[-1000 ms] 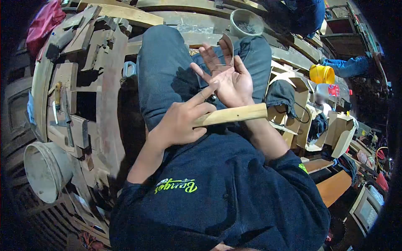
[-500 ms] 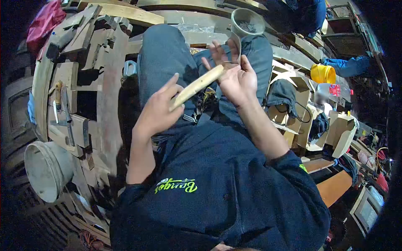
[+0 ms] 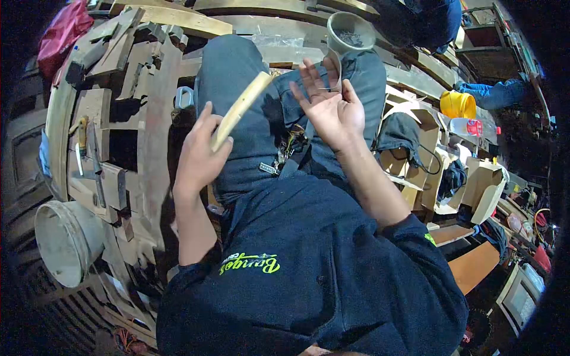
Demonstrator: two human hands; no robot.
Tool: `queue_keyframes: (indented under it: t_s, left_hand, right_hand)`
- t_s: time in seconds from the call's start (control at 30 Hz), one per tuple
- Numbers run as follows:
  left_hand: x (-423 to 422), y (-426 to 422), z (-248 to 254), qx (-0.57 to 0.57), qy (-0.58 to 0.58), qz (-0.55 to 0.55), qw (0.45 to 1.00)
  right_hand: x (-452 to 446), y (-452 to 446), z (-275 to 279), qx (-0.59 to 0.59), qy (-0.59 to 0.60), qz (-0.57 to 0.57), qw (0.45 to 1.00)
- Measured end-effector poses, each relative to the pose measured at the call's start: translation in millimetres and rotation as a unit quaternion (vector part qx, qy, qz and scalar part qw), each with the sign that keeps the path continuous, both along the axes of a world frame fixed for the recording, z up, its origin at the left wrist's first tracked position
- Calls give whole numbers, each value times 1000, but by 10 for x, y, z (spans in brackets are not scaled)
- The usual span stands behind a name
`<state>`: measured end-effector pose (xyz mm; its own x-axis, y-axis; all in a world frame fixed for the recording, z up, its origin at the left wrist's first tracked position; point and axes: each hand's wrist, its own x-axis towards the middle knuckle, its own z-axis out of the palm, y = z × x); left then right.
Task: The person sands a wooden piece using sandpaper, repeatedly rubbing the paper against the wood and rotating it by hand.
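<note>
My left hand [image 3: 202,151] is closed round the lower end of a pale, slightly curved wooden stick [image 3: 242,108]. Its free end points up and to the right, over my left thigh. To the right of the stick, with a gap between them, my right hand [image 3: 331,113] is turned palm up with its fingers spread. A thin light line crosses near those fingers; I cannot make out what it is. Just beyond the fingertips a grey bucket [image 3: 350,32] with dark bits inside stands by my right knee.
On the wooden slats at left lie a knife [image 3: 95,154] and offcuts, with a pale bucket [image 3: 70,243] below. At right are cardboard boxes [image 3: 484,190], a dark cap [image 3: 399,133], a yellow container [image 3: 457,105] and a plastic bottle [image 3: 466,127]. Another person's clothed legs [image 3: 424,21] show at the top.
My left hand has moved left with the stick, drawing its tip away from my right hand. The stick now points more steeply upward. My right hand has hardly moved, its palm now uncovered.
</note>
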<state>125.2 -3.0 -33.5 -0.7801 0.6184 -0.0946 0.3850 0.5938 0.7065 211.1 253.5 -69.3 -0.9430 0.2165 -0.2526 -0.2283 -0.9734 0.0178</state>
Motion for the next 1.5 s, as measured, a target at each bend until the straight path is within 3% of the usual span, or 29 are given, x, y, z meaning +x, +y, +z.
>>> queue_keyframes:
  t_s: [0.07, 0.13, 0.17, 0.2, 0.23, 0.27, 0.33, 0.4, 0.47, 0.5, 0.53, 0.6, 0.67, 0.73, 0.8, 0.87, 1.0, 1.07, 1.13, 1.2, 1.27, 1.3, 1.33, 1.4, 1.43, 1.47, 1.5]
  left_hand:
    - [-35, -42, -79, 11, -16, 44, 999]
    - [-18, 13, -59, 39, 91, 58, 993]
    - [12, 22, -26, 39, 91, 59, 993]
    - [64, 103, 157, 41, 2, 82, 996]
    - [107, 167, 256, 44, -86, 104, 990]
    - [141, 198, 167, 146, -67, 58, 985]
    - [266, 317, 211, 183, -72, 37, 980]
    - [354, 471, 231, 208, -39, 15, 977]
    - [354, 539, 223, 178, -85, 26, 980]
    - [350, 582, 137, 194, -66, 36, 978]
    - [328, 615, 64, 196, -66, 35, 978]
    - [303, 662, -2, 253, 110, -25, 961]
    - [393, 648, 50, 204, 100, -55, 972]
    - [473, 627, 105, 90, 91, -48, 991]
    - [400, 653, 71, 103, 119, -15, 987]
    - [345, 687, 4, 136, 148, 28, 979]
    - [595, 670, 33, 137, 106, -43, 984]
    - [537, 674, 31, 139, 129, -34, 981]
    - [383, 696, 46, 164, 126, 1, 978]
    - [420, 720, 62, 162, 141, 27, 976]
    - [548, 723, 90, 147, 113, -10, 982]
    - [540, 706, 84, 146, 114, -7, 983]
    - [509, 689, 72, 132, 113, -3, 985]
    - [418, 674, 48, 105, 111, -3, 988]
    - [351, 687, 67, 98, 133, 23, 986]
    - [351, 708, 120, 118, 117, 39, 985]
    - [379, 713, 67, 136, 130, 28, 982]
  right_hand:
    - [-3, -6, -12, -21, -5, -11, 1000]
    - [-5, -12, -6, -8, 15, -6, 1000]
    - [-27, -18, -5, 26, -25, -10, 999]
    - [-56, -34, -1, 60, -64, -13, 996]
    - [-88, -54, 0, 139, -105, -8, 985]
    - [-87, -100, 5, 231, -153, -25, 961]
    - [-65, -155, -64, 350, -246, 10, 904]
    - [-16, -214, -30, 392, -212, 1, 895]
    - [41, -217, 97, 442, -95, 69, 889]
    - [24, -240, 202, 440, -4, 62, 896]
    - [24, -250, 220, 441, -4, 60, 895]
    - [33, -274, 229, 420, -44, 49, 905]
    - [35, -253, 170, 369, -55, 8, 928]
    - [1, -395, 316, 365, -159, -42, 916]
    - [108, -375, 72, 598, -221, 101, 764]
    - [176, -497, 74, 615, -267, 95, 736]
    - [43, -341, 131, 390, -176, -20, 904]
    - [19, -449, 215, 382, -157, -50, 910]
    - [57, -433, 67, 416, -106, 31, 903]
    - [87, -481, 92, 393, -103, 39, 913]
    - [0, -497, 307, 381, -182, -47, 905]
    - [30, -416, 209, 378, -138, -28, 915]
    - [26, -445, 146, 435, -188, -41, 879]
    - [118, -416, -220, 568, -209, 35, 795]
    - [56, -501, -267, 670, -149, -17, 727]
    - [113, -553, -275, 573, -192, 14, 797]
    - [113, -482, -188, 596, -223, 26, 771]
